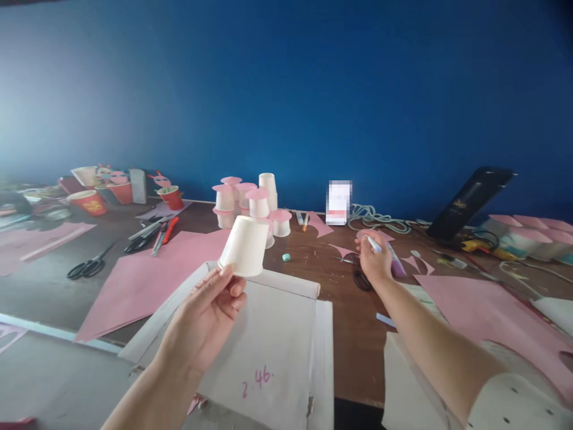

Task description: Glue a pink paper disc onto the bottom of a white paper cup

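Note:
My left hand (215, 304) grips a white paper cup (246, 246) near its rim, thumb in front, with the cup upside down above a white box lid (277, 316). My right hand (375, 258) is closed around a short white tube (373, 243), perhaps a glue stick or marker. It is over the table beside a pink paper disc (380, 235), and I cannot tell whether they touch. Close to this hand are black-handled scissors (362, 280) and a purple packet (397, 264). A small teal cap (286, 257) lies between the hands.
Upturned cups with pink discs (258, 202) stand stacked by the blue wall. Pink sheets (156, 278) lie on both sides. At left are scissors (89, 263), cutters (165, 236) and red cups (170, 197). A black box (470, 200) leans at right, near white cord (380, 220).

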A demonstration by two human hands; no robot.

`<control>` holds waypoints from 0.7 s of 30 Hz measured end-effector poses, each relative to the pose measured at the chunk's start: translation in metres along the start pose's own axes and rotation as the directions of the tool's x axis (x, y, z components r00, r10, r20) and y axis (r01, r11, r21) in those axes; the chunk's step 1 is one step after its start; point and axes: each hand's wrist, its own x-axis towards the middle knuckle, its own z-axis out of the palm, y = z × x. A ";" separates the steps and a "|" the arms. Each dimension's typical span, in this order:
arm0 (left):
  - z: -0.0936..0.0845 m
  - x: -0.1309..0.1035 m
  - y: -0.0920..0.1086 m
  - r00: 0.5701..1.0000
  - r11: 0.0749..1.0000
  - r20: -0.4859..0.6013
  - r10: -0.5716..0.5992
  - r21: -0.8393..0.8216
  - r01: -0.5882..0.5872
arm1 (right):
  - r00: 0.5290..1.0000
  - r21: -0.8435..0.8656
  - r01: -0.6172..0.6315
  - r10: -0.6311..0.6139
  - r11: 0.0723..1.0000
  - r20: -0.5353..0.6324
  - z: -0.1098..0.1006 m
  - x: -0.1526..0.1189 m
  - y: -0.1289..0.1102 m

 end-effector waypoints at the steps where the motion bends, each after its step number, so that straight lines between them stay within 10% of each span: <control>1: -0.006 -0.004 0.004 1.000 1.000 -0.016 0.006 -0.014 -0.006 | 1.000 -0.007 0.008 -0.008 1.000 0.001 0.000 0.000 0.000; 21: -0.083 -0.017 0.044 1.000 1.000 0.016 -0.025 0.007 0.025 | 0.998 -0.203 -0.036 0.044 0.978 0.036 0.006 0.000 -0.013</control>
